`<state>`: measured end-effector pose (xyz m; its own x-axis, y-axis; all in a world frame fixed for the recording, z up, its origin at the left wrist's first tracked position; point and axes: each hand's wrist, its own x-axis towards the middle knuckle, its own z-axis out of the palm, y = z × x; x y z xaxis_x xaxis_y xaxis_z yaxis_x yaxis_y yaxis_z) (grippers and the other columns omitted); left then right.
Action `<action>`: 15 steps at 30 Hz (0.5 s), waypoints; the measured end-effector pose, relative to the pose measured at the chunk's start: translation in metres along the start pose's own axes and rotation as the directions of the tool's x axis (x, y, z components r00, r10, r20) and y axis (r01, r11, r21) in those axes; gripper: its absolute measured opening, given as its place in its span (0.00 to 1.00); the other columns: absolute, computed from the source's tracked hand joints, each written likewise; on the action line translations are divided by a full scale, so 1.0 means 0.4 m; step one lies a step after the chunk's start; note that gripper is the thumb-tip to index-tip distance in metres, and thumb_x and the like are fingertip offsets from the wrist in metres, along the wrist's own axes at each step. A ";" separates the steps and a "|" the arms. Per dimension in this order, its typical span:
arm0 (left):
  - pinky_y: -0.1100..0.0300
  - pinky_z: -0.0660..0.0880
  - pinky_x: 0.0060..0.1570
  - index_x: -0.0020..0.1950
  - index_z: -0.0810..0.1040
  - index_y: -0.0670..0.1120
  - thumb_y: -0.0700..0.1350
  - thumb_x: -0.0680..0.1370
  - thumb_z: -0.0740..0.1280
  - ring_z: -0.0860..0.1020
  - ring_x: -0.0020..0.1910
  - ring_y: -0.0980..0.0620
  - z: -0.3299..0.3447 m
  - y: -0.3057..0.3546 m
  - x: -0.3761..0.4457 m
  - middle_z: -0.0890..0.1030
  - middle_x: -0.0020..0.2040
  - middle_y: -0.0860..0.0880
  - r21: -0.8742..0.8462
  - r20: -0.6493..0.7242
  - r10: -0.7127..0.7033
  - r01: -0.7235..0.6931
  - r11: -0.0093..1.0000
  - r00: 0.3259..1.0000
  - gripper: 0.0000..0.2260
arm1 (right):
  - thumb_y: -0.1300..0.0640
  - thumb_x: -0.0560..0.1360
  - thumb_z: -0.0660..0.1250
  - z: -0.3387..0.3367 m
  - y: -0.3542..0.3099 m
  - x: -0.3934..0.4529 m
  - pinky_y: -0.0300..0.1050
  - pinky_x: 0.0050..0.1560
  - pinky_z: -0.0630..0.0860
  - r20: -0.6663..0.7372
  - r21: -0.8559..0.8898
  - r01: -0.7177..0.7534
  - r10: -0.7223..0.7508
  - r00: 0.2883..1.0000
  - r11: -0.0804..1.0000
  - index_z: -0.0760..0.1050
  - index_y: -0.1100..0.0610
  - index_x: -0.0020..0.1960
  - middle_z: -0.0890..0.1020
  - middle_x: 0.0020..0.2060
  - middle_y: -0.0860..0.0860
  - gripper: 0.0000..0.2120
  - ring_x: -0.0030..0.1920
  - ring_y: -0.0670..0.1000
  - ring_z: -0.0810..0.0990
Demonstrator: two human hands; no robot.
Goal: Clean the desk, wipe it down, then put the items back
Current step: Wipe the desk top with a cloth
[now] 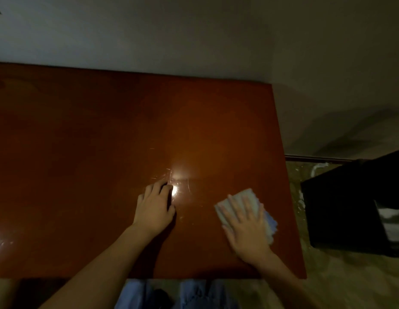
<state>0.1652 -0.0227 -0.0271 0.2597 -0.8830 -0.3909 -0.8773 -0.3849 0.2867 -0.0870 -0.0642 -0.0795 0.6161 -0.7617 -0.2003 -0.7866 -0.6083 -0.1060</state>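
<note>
- The desk [82, 152], a glossy red-brown top set against a pale wall [149, 30], is the landmark here; everything else is placed against it.
- The cloth [238, 197], pale and folded, lies flat on the desk near its right edge and toward the front, with a bluish scalloped corner poking out on the side nearest that edge.
- The right hand [246, 221] lies palm-down on the cloth, fingers straight and a little spread, pressing it to the surface rather than curling round it.
- The left hand [154, 208] rests on the desk toward the middle of its front half, just beside a bright glare spot [175, 190]; its fingers look loosely bent with the tips on the wood, holding nothing, though the dim light makes the exact pose hard to read.
- Fine scratches [169, 175] show in the sheen just beyond the left fingertips.
- A dark box-like object [350, 208] stands on the floor off the desk's right edge.
- The cloth should be light, soft and limp, so it will likely bunch or slide on the slick top; a flat palm over its middle seems the sound hold for wiping.
- Judging by the bare top, wiping is underway and the items are not yet returned.
</note>
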 end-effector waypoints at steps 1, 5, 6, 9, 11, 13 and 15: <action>0.52 0.57 0.71 0.74 0.59 0.50 0.50 0.79 0.60 0.55 0.73 0.51 0.002 -0.003 -0.011 0.58 0.74 0.51 0.003 0.007 0.011 -0.011 1.000 1.000 0.24 | 0.41 0.81 0.41 -0.005 0.036 -0.022 0.71 0.66 0.57 0.014 -0.001 -0.096 0.096 0.995 0.995 0.56 0.43 0.74 0.63 0.73 0.50 0.23 0.72 0.61 0.61; 0.53 0.59 0.70 0.75 0.58 0.49 0.50 0.79 0.59 0.57 0.72 0.51 0.008 -0.013 -0.047 0.59 0.73 0.51 0.027 0.014 0.043 -0.043 0.999 0.999 0.25 | 0.38 0.77 0.35 -0.033 0.101 0.003 0.75 0.67 0.50 0.046 0.082 -0.471 0.469 0.882 0.878 0.51 0.44 0.76 0.56 0.76 0.51 0.30 0.75 0.60 0.52; 0.53 0.59 0.69 0.75 0.58 0.49 0.50 0.79 0.59 0.57 0.72 0.51 0.012 -0.017 -0.057 0.59 0.73 0.51 0.033 0.020 0.044 -0.045 0.998 0.999 0.25 | 0.38 0.78 0.37 -0.034 0.092 0.031 0.73 0.68 0.45 0.049 0.131 -0.553 0.551 0.833 0.823 0.46 0.43 0.77 0.50 0.77 0.49 0.28 0.76 0.60 0.47; 0.53 0.60 0.69 0.74 0.58 0.49 0.51 0.79 0.60 0.57 0.72 0.51 0.023 -0.027 -0.091 0.59 0.74 0.51 0.057 0.037 0.052 -0.054 0.997 0.998 0.25 | 0.43 0.81 0.43 -0.049 0.015 0.119 0.72 0.69 0.41 0.036 0.219 -0.628 0.637 0.770 0.746 0.39 0.42 0.76 0.44 0.77 0.48 0.25 0.76 0.59 0.42; 0.53 0.61 0.69 0.74 0.58 0.49 0.51 0.79 0.60 0.57 0.72 0.51 0.026 -0.035 -0.112 0.59 0.73 0.51 0.060 0.045 0.059 -0.062 0.996 0.997 0.25 | 0.44 0.82 0.44 -0.058 -0.060 0.161 0.73 0.68 0.40 0.036 0.214 -0.545 0.551 0.834 0.811 0.39 0.42 0.76 0.43 0.77 0.49 0.25 0.76 0.60 0.42; 0.53 0.61 0.68 0.74 0.59 0.50 0.50 0.79 0.60 0.58 0.71 0.51 0.029 -0.047 -0.130 0.60 0.73 0.51 0.062 0.047 0.060 -0.063 0.996 0.997 0.24 | 0.44 0.82 0.43 -0.052 -0.142 0.179 0.72 0.68 0.38 0.038 0.175 -0.429 0.430 0.902 0.886 0.39 0.42 0.76 0.42 0.77 0.49 0.25 0.76 0.60 0.42; 0.53 0.63 0.67 0.74 0.60 0.49 0.50 0.79 0.60 0.59 0.70 0.51 0.033 -0.061 -0.146 0.62 0.72 0.51 0.069 0.036 0.041 -0.044 0.997 0.999 0.24 | 0.42 0.79 0.37 -0.031 -0.222 0.169 0.72 0.67 0.36 0.047 0.152 -0.322 0.318 0.947 0.935 0.40 0.42 0.76 0.43 0.77 0.48 0.26 0.76 0.60 0.42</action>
<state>0.1661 0.0419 -0.0228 0.2086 -0.8881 -0.4096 -0.9135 -0.3265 0.2427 0.0249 -0.0644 -0.0714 0.3313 -0.9043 -0.2694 -0.9395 -0.2898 -0.1827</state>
